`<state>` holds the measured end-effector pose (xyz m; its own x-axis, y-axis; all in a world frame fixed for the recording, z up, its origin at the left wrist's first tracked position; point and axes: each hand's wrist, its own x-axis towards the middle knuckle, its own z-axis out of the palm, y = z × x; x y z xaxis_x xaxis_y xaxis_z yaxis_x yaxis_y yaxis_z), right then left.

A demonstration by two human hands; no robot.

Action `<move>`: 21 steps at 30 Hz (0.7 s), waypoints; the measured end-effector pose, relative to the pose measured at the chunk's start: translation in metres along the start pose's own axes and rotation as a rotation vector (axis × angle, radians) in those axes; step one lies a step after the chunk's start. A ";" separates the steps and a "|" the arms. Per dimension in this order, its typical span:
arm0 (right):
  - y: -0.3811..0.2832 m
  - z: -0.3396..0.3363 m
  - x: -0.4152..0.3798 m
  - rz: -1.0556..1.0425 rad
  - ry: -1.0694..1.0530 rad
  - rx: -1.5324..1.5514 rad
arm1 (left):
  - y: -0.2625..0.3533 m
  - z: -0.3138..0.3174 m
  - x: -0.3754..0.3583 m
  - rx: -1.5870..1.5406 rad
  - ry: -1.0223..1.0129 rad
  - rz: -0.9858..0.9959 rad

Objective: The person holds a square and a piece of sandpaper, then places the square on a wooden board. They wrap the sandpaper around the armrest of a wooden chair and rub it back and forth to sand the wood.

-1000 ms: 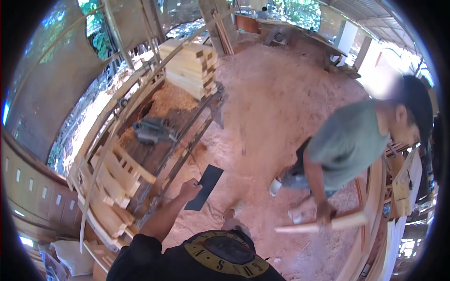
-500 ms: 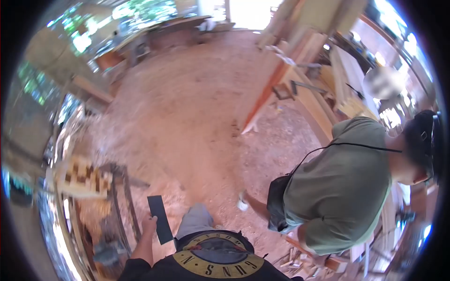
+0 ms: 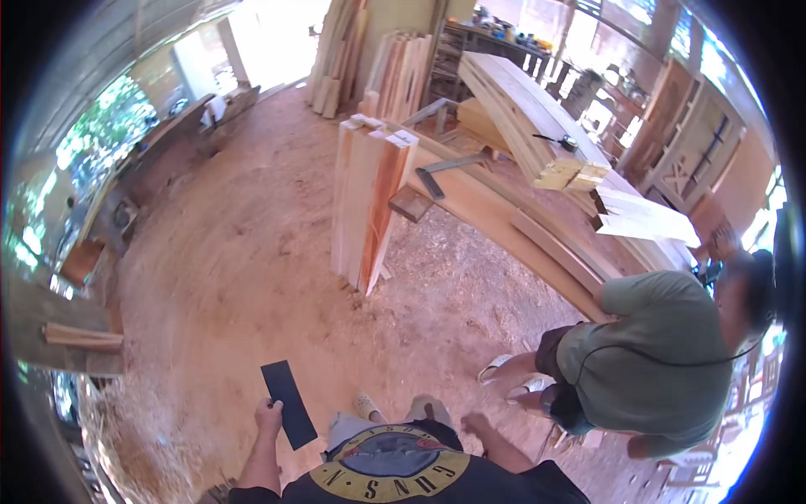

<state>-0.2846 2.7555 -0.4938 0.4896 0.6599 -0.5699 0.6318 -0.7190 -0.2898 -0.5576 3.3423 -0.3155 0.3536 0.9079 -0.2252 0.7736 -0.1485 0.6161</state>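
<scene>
Gripping dark panel (image 3: 290,406) by long edge in left hand (image 3: 269,413), left of shirt (image 3: 390,464) — likely light, stiff, best held mid-edge. Holding nothing visible in right hand (image 3: 476,423), right of shirt — cannot tell how open.

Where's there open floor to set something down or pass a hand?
The widest open floor lies between the dark panel in the left hand and the upright boards. A smaller, shavings-strewn patch lies between those boards and the co-worker's feet. The right side is crowded: stacked timber, long planks, the co-worker.
</scene>
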 end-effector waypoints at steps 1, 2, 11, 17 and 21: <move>-0.010 -0.034 0.024 0.082 0.117 0.055 | 0.015 0.001 0.023 -0.001 -0.023 0.031; 0.014 -0.011 0.073 0.177 0.260 0.598 | 0.029 0.001 0.040 0.000 -0.044 0.061; -0.089 -0.356 0.187 0.287 0.658 0.662 | 0.159 0.039 0.132 -0.219 -0.145 0.181; -0.067 -0.520 0.280 0.271 0.774 0.599 | 0.245 0.070 0.163 -0.386 -0.124 0.281; -0.033 -0.576 0.366 0.225 0.967 0.463 | 0.325 0.076 0.175 -0.321 -0.143 0.310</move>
<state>0.2199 3.1465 -0.2500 0.9580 0.2504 0.1398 0.2811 -0.7232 -0.6309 -0.2049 3.4232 -0.2120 0.6284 0.7736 -0.0813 0.4260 -0.2548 0.8681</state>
